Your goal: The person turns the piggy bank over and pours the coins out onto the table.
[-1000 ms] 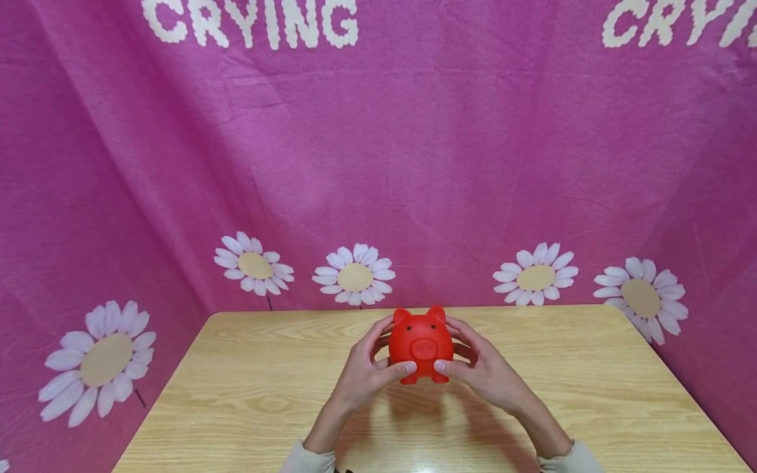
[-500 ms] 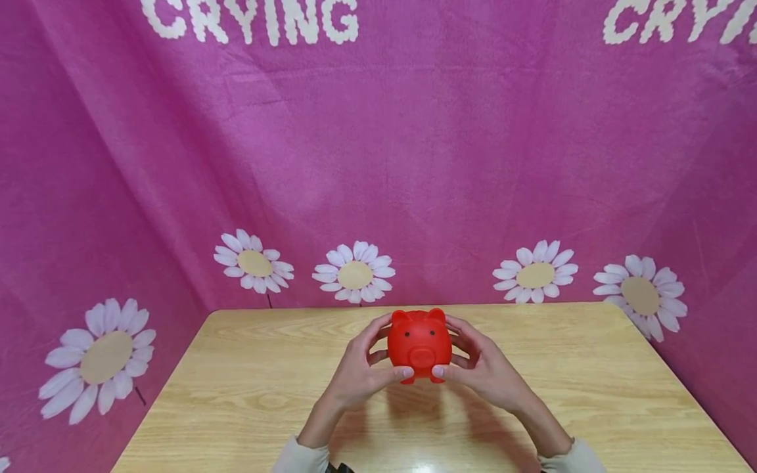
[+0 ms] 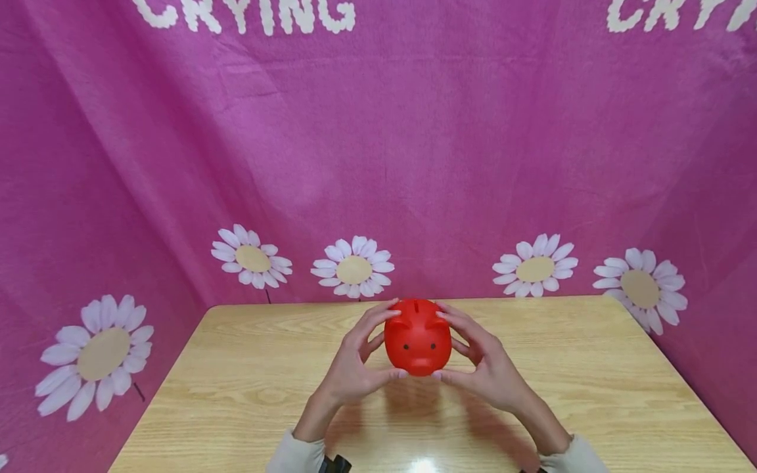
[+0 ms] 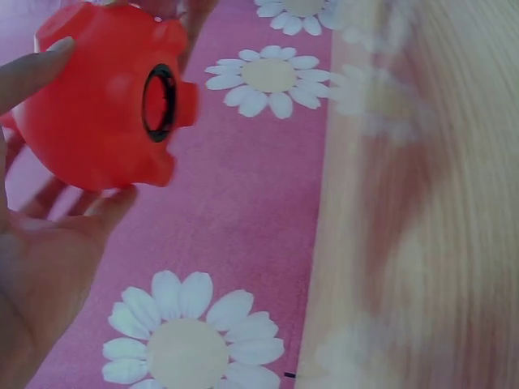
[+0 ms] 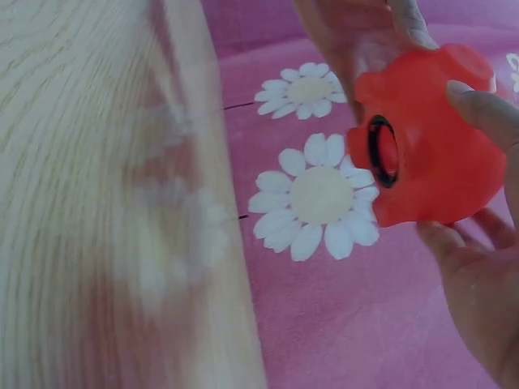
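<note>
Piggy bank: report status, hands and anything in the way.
Left hand and right hand both grip the red piggy bank, lifted above the wooden table, snout toward the person. Black plug shows underneath. Nothing in the way.

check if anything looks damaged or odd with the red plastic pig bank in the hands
Nothing looks damaged. The red plastic pig-shaped money bank is whole and held off the light wooden table between the left hand and right hand, tipped snout-down. The black-ringed plug sits in its belly.
</note>
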`<state>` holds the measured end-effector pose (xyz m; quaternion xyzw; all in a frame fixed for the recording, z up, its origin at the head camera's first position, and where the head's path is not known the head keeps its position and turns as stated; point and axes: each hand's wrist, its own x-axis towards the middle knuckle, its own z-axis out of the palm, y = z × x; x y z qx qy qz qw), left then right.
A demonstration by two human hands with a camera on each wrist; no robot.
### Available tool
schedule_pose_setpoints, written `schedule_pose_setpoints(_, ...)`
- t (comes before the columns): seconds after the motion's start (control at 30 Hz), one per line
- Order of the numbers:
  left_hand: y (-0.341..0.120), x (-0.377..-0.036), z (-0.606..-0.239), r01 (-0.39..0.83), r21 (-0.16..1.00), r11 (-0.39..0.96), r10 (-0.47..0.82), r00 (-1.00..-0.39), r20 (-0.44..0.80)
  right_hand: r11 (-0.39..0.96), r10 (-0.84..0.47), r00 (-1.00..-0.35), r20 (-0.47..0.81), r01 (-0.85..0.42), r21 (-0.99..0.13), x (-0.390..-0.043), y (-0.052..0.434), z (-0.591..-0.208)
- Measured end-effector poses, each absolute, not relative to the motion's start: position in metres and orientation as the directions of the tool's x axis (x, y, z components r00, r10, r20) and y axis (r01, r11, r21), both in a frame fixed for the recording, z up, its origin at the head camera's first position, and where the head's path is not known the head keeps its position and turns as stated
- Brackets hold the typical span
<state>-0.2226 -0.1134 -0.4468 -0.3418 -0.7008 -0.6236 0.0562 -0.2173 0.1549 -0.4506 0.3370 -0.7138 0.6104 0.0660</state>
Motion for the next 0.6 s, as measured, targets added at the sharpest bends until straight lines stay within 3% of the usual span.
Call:
schedule_pose_setpoints(0.13, -0.115, -0.2225, -0.4453, 0.593, 0.803, -0.061, 0.417, -0.715, 0.56, -0.008, -0.391, -0.717, 0.577, -0.624, -0.781, -0.2162, 0.1535, -0.4511)
schedule_pose_setpoints(0.47, -0.1148, -0.2222, -0.4474, 0.556, 0.83, -0.052, 0.415, -0.744, 0.524, -0.006, -0.39, -0.732, 0.558, -0.604, -0.797, -0.2189, 0.1544, -0.4546)
schedule_pose_setpoints(0.6, -0.1146, -0.2198, -0.4451, 0.631, 0.77, -0.091, 0.418, -0.678, 0.605, -0.061, -0.386, -0.674, 0.63, -0.662, -0.747, -0.2161, 0.1537, -0.4521)
